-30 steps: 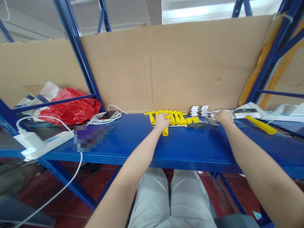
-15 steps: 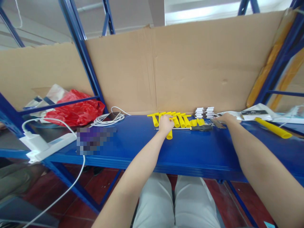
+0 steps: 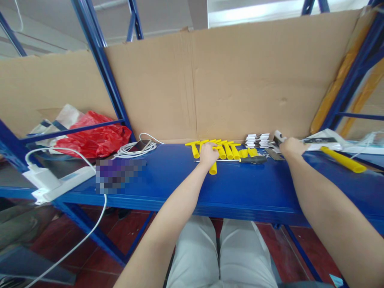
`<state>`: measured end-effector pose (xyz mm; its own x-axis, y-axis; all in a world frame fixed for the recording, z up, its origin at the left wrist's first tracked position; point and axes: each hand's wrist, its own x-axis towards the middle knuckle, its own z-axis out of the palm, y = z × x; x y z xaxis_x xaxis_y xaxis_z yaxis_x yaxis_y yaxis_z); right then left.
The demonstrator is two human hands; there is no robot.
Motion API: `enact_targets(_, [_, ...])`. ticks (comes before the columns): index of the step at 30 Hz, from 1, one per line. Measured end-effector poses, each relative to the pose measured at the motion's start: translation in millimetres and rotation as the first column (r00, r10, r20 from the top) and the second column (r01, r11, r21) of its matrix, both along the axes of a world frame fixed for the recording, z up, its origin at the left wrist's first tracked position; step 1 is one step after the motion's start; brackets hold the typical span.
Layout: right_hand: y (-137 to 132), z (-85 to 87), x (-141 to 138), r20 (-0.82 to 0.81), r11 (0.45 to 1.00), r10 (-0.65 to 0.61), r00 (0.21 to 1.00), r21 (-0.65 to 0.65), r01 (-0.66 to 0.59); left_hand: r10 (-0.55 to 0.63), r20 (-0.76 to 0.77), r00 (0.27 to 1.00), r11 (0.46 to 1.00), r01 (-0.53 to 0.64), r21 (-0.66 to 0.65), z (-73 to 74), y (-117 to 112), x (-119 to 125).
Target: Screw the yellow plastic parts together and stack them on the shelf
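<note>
My left hand (image 3: 209, 155) is closed over a yellow T-shaped plastic handle (image 3: 213, 169), whose round tube end sticks out below the fingers. Around it, several similar yellow T-shaped handles (image 3: 229, 152) lie in a row by the cardboard. My right hand (image 3: 291, 147) pinches a small white-and-black packet (image 3: 279, 137), tilted up from the surface. Beside that hand lie a flat metal plate (image 3: 275, 154) and a stack of white-and-black packets (image 3: 257, 140). A long screwdriver (image 3: 253, 160) with a black handle lies across the front of the row.
A yellow tube (image 3: 343, 160) and plastic-wrapped items lie at the right on the blue shelf (image 3: 240, 196). To the left are a coiled white cable (image 3: 136, 150), a white power strip (image 3: 64, 186) and a red plastic bag (image 3: 96, 136). Cardboard (image 3: 255, 80) stands behind.
My right hand has lifted the white-and-black packet so that its end now shows above the fingers. My left hand stays on the yellow handle.
</note>
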<state>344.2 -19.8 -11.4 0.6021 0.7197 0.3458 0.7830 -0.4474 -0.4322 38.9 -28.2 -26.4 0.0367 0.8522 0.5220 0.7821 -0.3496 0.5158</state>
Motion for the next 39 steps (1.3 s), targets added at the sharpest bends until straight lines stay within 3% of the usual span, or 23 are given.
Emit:
enact_targets(1, [-5, 6.8, -5, -0.015, 0.995, -0.070, 0.997, 0.069, 0.071, 0.002, 0.005, 1.000, 1.000, -0.002, 0.003, 0.2, 0, 0])
enact_targets(4, [-16, 27.9, -22, -0.055, 0.952, -0.062, 0.997, 0.295, 0.075, -0.006, 0.056, 0.998, 1.000, 0.006, 0.010, 1.1, 0, 1])
enact_targets(6, [-21, 38.8, -35, -0.001, 0.930, 0.038, 0.999, 0.365, -0.036, -0.025, 0.136, 0.990, 1.000, 0.023, 0.017, 1.8, 1, 3])
enact_targets(10, [-26, 45.8, -68, 0.228, 0.863, 0.307, 0.924, 0.342, -0.372, -0.062, 0.364, 0.929, 0.998, 0.051, 0.039, 3.4, 2, 4])
enact_targets(14, [-33, 37.8, -106, 0.408, 0.700, 0.587, 0.699, 0.178, -0.692, -0.142, 0.506, 0.851, 0.988, 0.090, 0.126, 6.3, -2, 4])
enact_targets(16, [-36, 32.6, -119, 0.436, 0.632, 0.660, 0.611, 0.116, -0.766, -0.168, 0.523, 0.835, 0.984, 0.108, 0.144, 7.8, -5, 4])
enact_targets(18, [-36, 27.7, -124, 0.454, 0.598, 0.683, 0.571, 0.100, -0.795, -0.170, 0.542, 0.823, 0.985, 0.122, 0.124, 8.4, -7, 4])
enact_targets(21, [-27, 21.2, -118, 0.508, 0.517, 0.680, 0.529, 0.180, -0.837, -0.191, 0.593, 0.782, 0.981, 0.135, 0.138, 7.5, -3, 4])
enact_targets(24, [-13, 15.8, -108, 0.595, 0.329, 0.652, 0.469, 0.335, -0.883, -0.261, 0.662, 0.703, 0.965, 0.176, 0.194, 6.9, 2, 5])
enact_targets(26, [-7, 13.2, -104, 0.620, 0.244, 0.637, 0.457, 0.401, -0.883, -0.293, 0.726, 0.622, 0.955, 0.233, 0.186, 8.3, 3, 6])
enact_targets(28, [-4, 11.7, -104, 0.609, 0.217, 0.635, 0.476, 0.450, -0.866, -0.283, 0.800, 0.529, 0.947, 0.286, 0.146, 11.1, 1, 7])
enact_targets(34, [-4, 9.5, -109, 0.523, 0.204, 0.641, 0.562, 0.590, -0.781, -0.215, 0.931, 0.294, 0.907, 0.414, 0.079, 18.7, -7, 4])
enact_targets(37, [-3, 8.9, -108, 0.496, 0.227, 0.649, 0.576, 0.596, -0.770, -0.208, 0.948, 0.240, 0.888, 0.452, 0.080, 20.0, -8, 3])
enact_targets(39, [-4, 9.6, -106, 0.480, 0.244, 0.653, 0.586, 0.599, -0.763, -0.203, 0.949, 0.242, 0.889, 0.451, 0.075, 20.6, -8, 3])
